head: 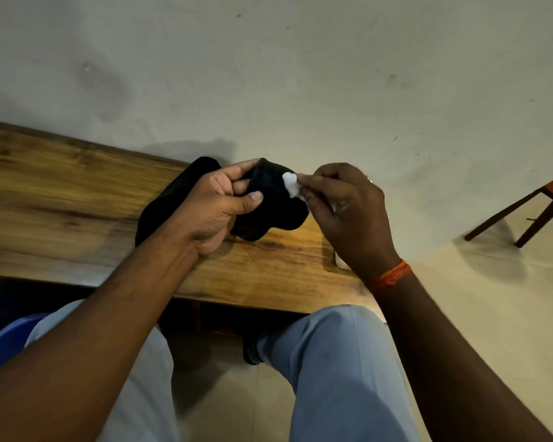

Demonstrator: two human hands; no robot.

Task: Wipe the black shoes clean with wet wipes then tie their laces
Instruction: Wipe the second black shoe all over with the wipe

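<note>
My left hand point(216, 208) grips a black shoe point(272, 208), held just above the wooden table point(61, 199) near the wall. Fingers and thumb curl round its upper edge. My right hand point(345, 215) pinches a small white wet wipe point(290, 184) and presses it against the shoe's right side. A second black shoe point(176, 193) lies on the table behind my left hand, mostly hidden by it. No laces show.
A white object point(340, 262) peeks out by the table's right corner under my right wrist. A wooden chair point(543, 202) stands at the far right on the tiled floor. The wall runs right behind the table. My knees sit below the table's front edge.
</note>
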